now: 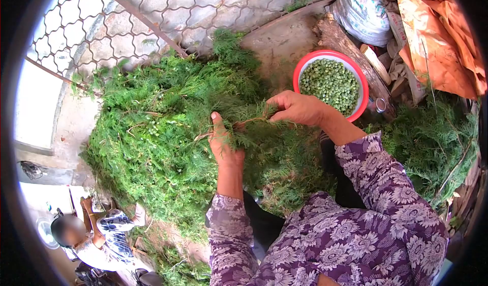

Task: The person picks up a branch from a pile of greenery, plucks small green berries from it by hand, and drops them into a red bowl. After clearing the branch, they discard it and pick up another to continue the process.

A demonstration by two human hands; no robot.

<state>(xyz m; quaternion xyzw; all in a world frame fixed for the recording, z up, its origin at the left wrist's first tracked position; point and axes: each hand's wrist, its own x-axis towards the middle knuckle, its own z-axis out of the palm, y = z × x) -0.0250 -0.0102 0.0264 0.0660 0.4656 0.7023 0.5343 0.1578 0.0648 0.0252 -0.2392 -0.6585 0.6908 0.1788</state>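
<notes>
A leafy evergreen branch (239,125) with fine feathery foliage is held up in front of me. My left hand (225,146) is closed around it, with the thumb up and the other fingers partly hidden by leaves. On the branch's right side, my right hand (298,108) pinches a sprig between thumb and fingers; anything small inside the pinch is hidden. Beneath and beyond both hands lies a large heap of cut green branches (147,144). Close behind my right hand stands a red-rimmed basin (364,85) filled with small green cones or fruits (329,83).
A wire mesh fence (168,11) borders the heap at the back. A log (351,47), a white sack (363,11) and orange sheeting (432,42) lie right of the basin. More branches (427,144) lie at right. Another person (109,235) sits at lower left.
</notes>
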